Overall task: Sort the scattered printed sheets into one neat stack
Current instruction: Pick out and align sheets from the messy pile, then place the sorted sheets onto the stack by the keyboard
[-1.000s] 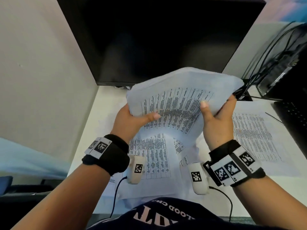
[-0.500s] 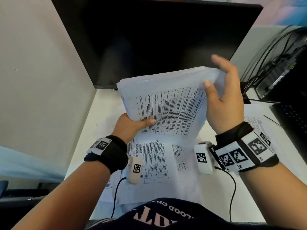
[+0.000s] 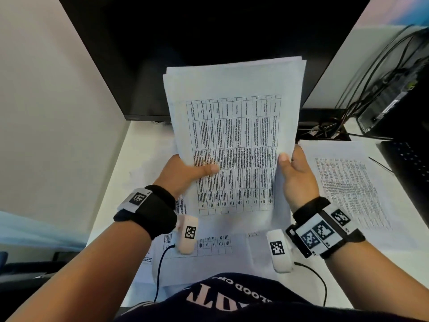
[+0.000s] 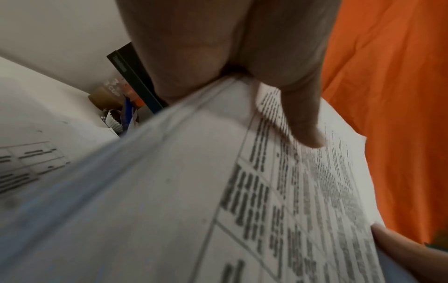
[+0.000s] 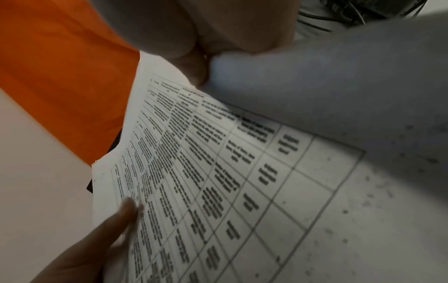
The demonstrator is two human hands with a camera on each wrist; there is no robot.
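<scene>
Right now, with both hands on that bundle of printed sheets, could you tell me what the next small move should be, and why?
Probably tap the bundle on the desk to square it: its top edges sit staggered, and the left hand and right hand each grip a side. Loose sheets are yet to be gathered.

Behind the held stack of sheets (image 3: 234, 135), both hands' fingers and the monitor's (image 3: 209, 43) lower middle are hidden.

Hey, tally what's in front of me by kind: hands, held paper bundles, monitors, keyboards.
Hands: 2, left hand and right hand
Held bundle: 1
Monitor: 1
Keyboard: 1
Total: 5
Loose sheets also lie on the desk; their number cannot be told.
</scene>
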